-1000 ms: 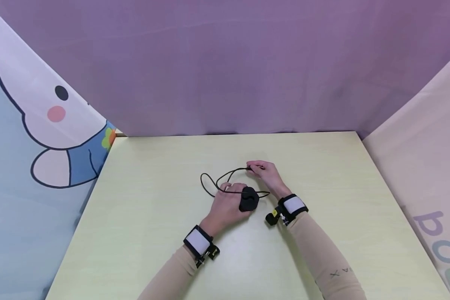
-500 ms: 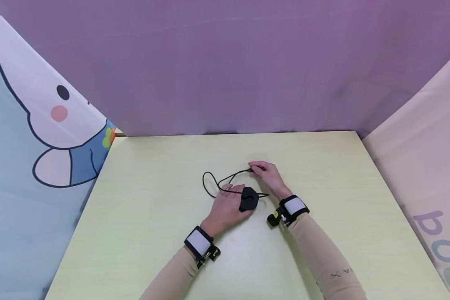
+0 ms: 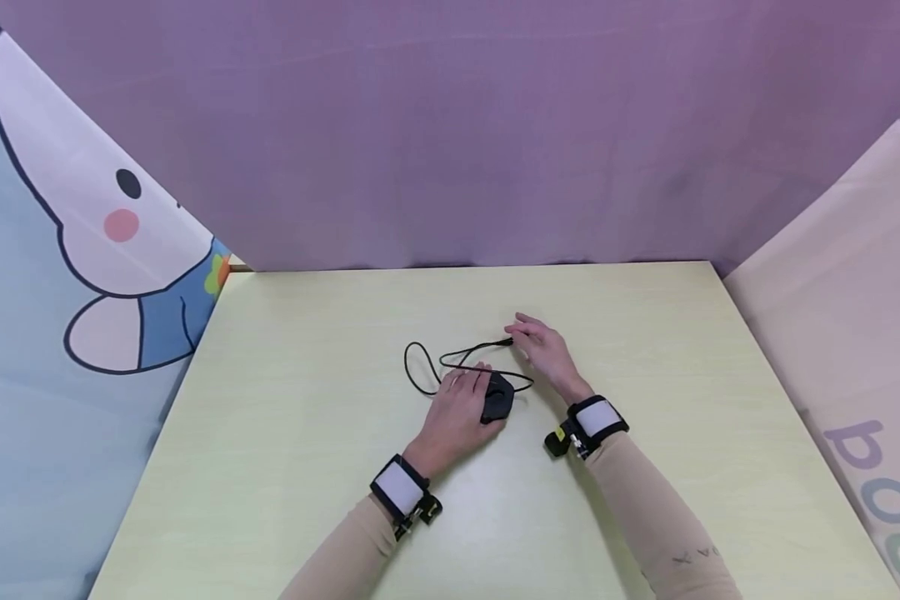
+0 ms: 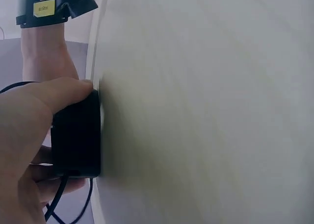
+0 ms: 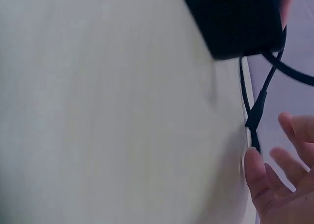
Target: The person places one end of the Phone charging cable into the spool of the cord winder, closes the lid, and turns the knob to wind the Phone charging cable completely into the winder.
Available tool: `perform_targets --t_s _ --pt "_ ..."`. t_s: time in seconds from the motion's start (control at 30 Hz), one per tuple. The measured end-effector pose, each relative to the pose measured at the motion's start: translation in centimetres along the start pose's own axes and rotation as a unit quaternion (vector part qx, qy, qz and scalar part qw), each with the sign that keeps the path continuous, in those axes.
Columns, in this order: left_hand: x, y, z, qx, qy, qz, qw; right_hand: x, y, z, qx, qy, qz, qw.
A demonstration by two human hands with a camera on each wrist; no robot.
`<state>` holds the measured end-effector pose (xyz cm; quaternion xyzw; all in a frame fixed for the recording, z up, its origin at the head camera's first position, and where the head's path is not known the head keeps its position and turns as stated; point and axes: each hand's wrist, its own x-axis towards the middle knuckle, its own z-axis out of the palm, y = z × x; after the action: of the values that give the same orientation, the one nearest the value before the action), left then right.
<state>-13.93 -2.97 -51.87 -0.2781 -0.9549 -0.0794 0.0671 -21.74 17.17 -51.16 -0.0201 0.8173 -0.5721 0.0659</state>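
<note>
My left hand (image 3: 459, 410) grips a small black box (image 3: 498, 398) with angled corners, its thumb along one side and its fingers on the other, as the left wrist view shows. A thin black cable (image 3: 414, 343) comes from the box and loops across the tabletop beyond the hand. My right hand (image 3: 543, 346) is beside the cable's bunched right end with its fingers apart. In the right wrist view, the thumb (image 5: 256, 172) is right at the cable below a thicker black piece (image 5: 256, 111), and the other fingers are spread away from it.
The pale wooden table (image 3: 285, 367) meets a purple cloth (image 3: 450, 142) at its far edge. Printed cloths hang on the left (image 3: 120, 292) and right (image 3: 855, 333). Each wrist wears a black strap with a small camera.
The right hand's fingers have parted from their pinch on the cable's end, and the hand has shifted slightly right. The cable loops have sagged a little. The left hand keeps hold of the box.
</note>
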Motion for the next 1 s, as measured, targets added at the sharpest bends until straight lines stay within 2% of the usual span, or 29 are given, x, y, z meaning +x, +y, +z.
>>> perform_targets --t_s 0.1,0.3,0.57,0.73,0.87,1.0 --pt "0.0 0.1 0.0 0.002 0.004 0.002 1.0000 -0.4 0.5 -0.4 -0.035 0.010 -0.015 0.999" --pt "0.1 0.8 -0.6 0.001 0.005 -0.003 1.0000 -1.2 1.0 -1.1 -0.057 0.013 -0.020 0.998" --pt "1.3 1.9 -1.2 0.076 -0.042 -0.014 0.9962 -2.2 0.6 -1.3 -0.080 0.030 -0.056 0.995" --pt "1.7 2.1 -1.1 0.109 -0.050 -0.021 0.9926 -2.8 0.4 -0.9 -0.111 0.041 -0.077 0.990" --pt "1.7 2.1 -1.0 0.117 -0.055 -0.027 0.9913 -3.3 0.6 -0.8 -0.125 0.020 -0.075 0.989" --pt "1.8 2.0 -0.9 0.121 -0.053 -0.027 0.9909 -3.9 0.7 -0.8 -0.127 -0.042 -0.074 0.988"
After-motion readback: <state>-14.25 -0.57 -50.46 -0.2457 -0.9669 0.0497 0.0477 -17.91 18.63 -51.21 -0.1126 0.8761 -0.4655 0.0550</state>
